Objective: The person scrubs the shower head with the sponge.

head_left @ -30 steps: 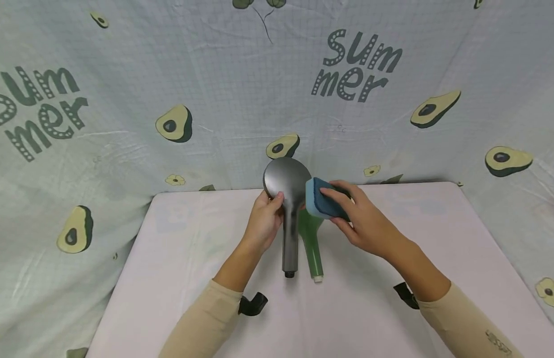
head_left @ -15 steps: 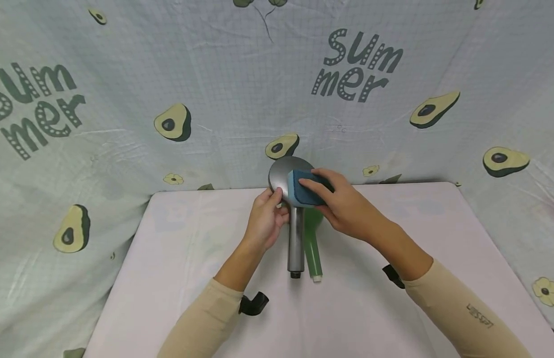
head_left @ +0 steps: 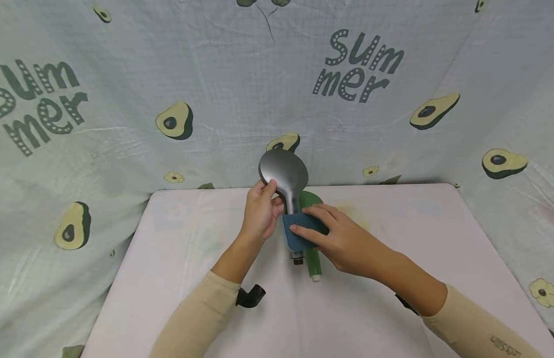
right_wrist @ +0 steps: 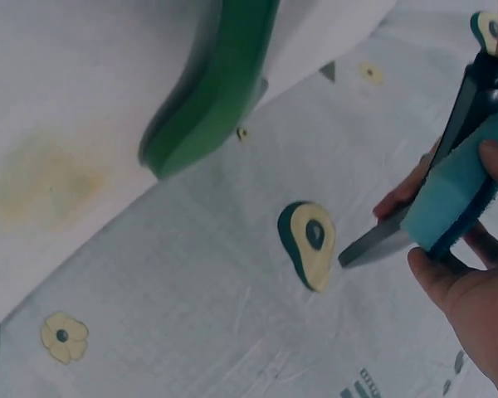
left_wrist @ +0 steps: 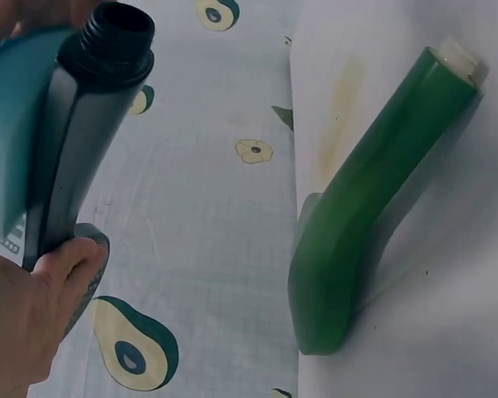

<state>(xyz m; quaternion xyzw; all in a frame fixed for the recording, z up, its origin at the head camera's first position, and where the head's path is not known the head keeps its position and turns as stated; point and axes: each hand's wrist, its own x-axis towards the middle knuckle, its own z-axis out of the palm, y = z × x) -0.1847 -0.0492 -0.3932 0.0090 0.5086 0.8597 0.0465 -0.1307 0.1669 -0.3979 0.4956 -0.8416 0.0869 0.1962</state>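
My left hand (head_left: 259,211) grips a dark grey shower head (head_left: 283,171) near its neck, with the round head up and the handle pointing toward me. Pinched in my right hand (head_left: 344,238) is a blue sponge (head_left: 299,236), lying across the shower head's handle. The sponge covers most of that handle in the head view. At the handle's end, a black threaded connector (left_wrist: 116,41) shows in the left wrist view. Behind the hands, a green shower head (head_left: 314,263) with a white end lies on the table, partly hidden by the sponge.
The table (head_left: 192,238) has a pale cover, and its back edge meets a hanging cloth (head_left: 232,99) printed with avocados and lettering. A yellowish stain (right_wrist: 46,182) marks the table cover. Black wrist mounts (head_left: 251,297) stick out beside the sleeves.
My right hand brings the sponge left onto the grey shower head, then slides it down from the head to the handle. The shower head tilts slightly. The green one stays put.
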